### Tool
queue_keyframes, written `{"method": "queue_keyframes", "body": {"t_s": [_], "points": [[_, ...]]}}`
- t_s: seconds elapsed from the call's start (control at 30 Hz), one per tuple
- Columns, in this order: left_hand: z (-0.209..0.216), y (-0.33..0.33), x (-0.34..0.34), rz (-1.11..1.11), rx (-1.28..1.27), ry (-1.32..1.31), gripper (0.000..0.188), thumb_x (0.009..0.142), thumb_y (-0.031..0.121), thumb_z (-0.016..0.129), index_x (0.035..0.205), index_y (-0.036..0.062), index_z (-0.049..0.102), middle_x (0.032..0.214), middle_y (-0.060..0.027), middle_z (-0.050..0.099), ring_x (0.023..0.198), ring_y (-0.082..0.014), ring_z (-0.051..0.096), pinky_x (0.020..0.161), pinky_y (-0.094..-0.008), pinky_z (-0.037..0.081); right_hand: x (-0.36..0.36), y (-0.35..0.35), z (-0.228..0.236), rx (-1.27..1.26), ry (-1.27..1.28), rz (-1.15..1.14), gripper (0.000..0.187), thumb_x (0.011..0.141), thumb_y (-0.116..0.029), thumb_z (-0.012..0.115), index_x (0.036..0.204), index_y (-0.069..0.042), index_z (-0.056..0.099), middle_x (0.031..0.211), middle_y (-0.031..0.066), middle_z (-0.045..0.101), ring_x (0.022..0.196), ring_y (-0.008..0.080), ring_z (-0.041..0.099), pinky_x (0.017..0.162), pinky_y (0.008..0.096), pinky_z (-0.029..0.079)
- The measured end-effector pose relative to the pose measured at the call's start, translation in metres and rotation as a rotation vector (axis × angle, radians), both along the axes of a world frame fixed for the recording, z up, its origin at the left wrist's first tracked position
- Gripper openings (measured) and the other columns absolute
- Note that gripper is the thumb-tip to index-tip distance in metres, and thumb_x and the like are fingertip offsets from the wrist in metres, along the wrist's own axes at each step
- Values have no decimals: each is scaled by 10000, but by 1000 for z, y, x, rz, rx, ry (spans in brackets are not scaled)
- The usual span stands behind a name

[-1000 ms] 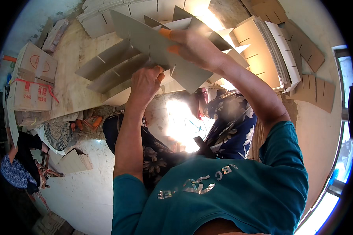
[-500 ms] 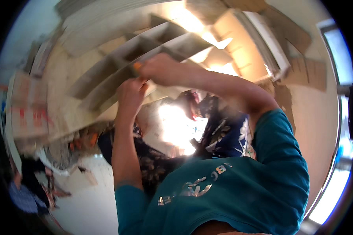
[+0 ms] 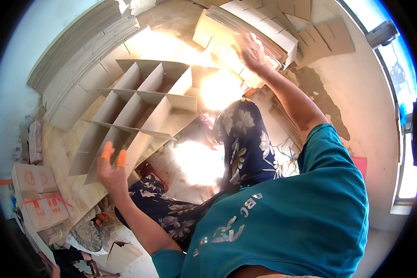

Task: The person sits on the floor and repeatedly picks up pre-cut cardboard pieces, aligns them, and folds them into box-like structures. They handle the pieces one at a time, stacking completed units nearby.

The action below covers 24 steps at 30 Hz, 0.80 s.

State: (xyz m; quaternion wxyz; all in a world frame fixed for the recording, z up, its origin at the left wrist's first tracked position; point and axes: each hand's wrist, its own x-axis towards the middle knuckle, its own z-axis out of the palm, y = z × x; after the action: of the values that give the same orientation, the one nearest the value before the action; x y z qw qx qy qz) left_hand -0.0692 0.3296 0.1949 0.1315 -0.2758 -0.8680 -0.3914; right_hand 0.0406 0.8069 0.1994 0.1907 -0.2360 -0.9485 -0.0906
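Note:
A cardboard divider grid [image 3: 146, 98] of interlocked grey-brown strips stands on the wooden tabletop, its cells facing up. My left hand [image 3: 112, 173] is at the grid's near left corner, with orange covers on two spread fingertips. Those fingers lie against or just over the near strip; whether they press on it I cannot tell. Farther right, my right hand [image 3: 251, 52] reaches out over a stack of slotted cardboard sheets [image 3: 213, 34], fingers stretched and nothing visibly held. Glare washes out part of the stack and the space between it and the grid.
Along the back left lies a long pile of slotted cardboard strips [image 3: 85, 69]. Taped cartons [image 3: 39, 197] stand at the table's left end. Loose slotted sheets [image 3: 326, 41] lean against the right wall. Another person's hand [image 3: 51, 265] shows at the lower left.
My hands were together at the grid's near side. They have parted: the right moved away to the sheet stack, the left down to the near left corner. The grid now appears spread wider.

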Motion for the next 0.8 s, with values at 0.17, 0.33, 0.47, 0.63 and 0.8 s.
{"method": "queue_keyframes", "body": {"t_s": [0.17,0.33,0.47,0.63,0.8], "points": [[-1,-19,5,130,-37,27,389,715,57,739,1087,22,633,893,-112,633,828,-240,598,739,-349,476,47,40,-20,131,-184,-184,396,821,-344,605,1072,-71,465,1015,175,527,958,307,521,724,436,458],[-9,-20,7,138,-59,-40,392,706,61,743,1080,22,635,876,-108,626,823,-248,593,721,-359,467,53,93,-43,176,-27,39,335,799,-298,558,1022,-75,446,948,129,539,916,308,530,731,399,459],[-17,-31,2,120,-30,-40,388,692,55,751,1061,17,637,882,-111,626,817,-255,590,725,-359,462,45,67,-2,-417,-31,-188,234,842,-278,521,942,-69,490,935,133,591,886,315,555,759,404,451],[-17,-46,-3,53,-120,-50,420,651,40,765,1050,19,637,918,-125,620,835,-261,584,759,-354,463,31,32,21,-249,112,-288,245,794,-263,616,904,-55,547,930,196,600,839,365,582,703,445,455],[-11,-52,6,109,-151,-228,419,646,57,750,1050,40,645,990,-129,603,943,-277,550,849,-358,433,-8,-27,57,-119,481,141,265,804,-175,687,962,-24,536,765,146,629,635,285,590,588,347,469]]}}
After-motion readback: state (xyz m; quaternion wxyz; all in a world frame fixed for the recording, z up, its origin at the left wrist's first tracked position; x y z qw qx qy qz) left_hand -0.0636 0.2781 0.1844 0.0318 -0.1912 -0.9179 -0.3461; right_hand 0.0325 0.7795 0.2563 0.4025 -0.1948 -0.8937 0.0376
